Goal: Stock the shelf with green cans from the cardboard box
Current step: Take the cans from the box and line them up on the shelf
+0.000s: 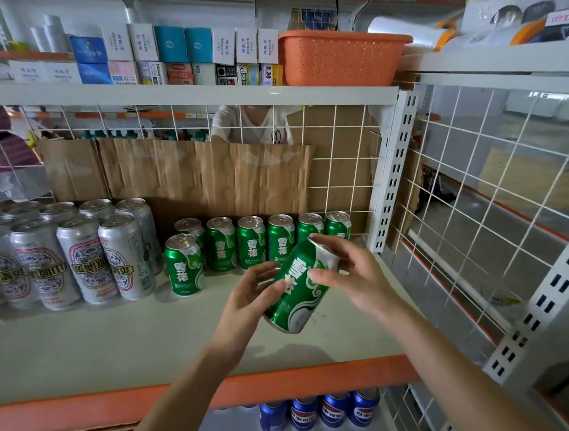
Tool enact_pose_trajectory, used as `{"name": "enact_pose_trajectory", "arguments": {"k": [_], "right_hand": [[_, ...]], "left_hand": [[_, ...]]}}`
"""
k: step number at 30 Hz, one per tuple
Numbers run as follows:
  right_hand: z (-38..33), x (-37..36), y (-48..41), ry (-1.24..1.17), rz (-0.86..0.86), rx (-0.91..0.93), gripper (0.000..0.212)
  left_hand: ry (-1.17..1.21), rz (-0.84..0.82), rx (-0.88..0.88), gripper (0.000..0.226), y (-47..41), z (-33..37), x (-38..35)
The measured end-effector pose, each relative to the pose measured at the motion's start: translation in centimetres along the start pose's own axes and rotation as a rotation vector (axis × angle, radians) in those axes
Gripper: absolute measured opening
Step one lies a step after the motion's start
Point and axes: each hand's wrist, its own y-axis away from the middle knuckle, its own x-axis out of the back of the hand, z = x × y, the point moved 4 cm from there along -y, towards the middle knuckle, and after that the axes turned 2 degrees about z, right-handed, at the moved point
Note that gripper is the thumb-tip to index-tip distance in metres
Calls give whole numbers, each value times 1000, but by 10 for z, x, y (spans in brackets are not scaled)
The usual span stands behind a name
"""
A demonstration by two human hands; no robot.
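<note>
A tilted green can (301,303) hangs in the air just above the shelf (115,340), held between both hands, its silver top leaning up and to the right. The left grip (249,297) curls its fingers against the can's lower left side. The right grip (354,278) pinches the upper part, with the thumb on the label and the fingers round the top end. Both grips are narrow and holding this one can.

Behind it, a row of green cans (251,242) stands upright along the back of the shelf against a cardboard sheet (204,181). One more green can (184,265) stands in front of the row's left end. Taller silver cans (84,260) are grouped to the left. Blue cans (331,410) stand on the level below. An orange basket (338,56) sits on the shelf above.
</note>
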Motion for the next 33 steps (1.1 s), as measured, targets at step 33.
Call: {"name": "enact_pose_trajectory", "arguments": {"k": [33], "right_hand": [[23,-36,31,89,128,-50,97]], "left_hand": [[219,71,99,62,-10,-15,-22]]}}
